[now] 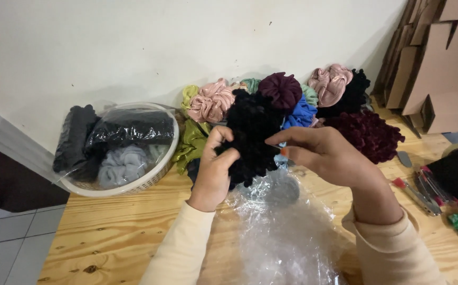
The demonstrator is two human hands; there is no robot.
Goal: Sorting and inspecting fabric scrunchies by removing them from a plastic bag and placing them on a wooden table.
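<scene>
Both hands hold up a fluffy black scrunchie point(251, 134) above the wooden table point(118, 232). My left hand point(213, 171) grips its lower left edge with curled fingers. My right hand point(324, 153) pinches its right side between thumb and fingers. Under the hands lies a crumpled clear plastic bag point(282, 232). Behind the black scrunchie is a pile of scrunchies: pink point(210, 101), maroon point(280, 88), blue point(300, 115), olive green point(192, 141) and dark red point(369, 133).
A white basket point(150, 177) at the left holds bagged black and grey scrunchies. Pens and a lighter point(424, 191) lie at the right beside a dark cloth. Folded cardboard point(435, 58) leans at the back right. The table's left edge drops to a tiled floor.
</scene>
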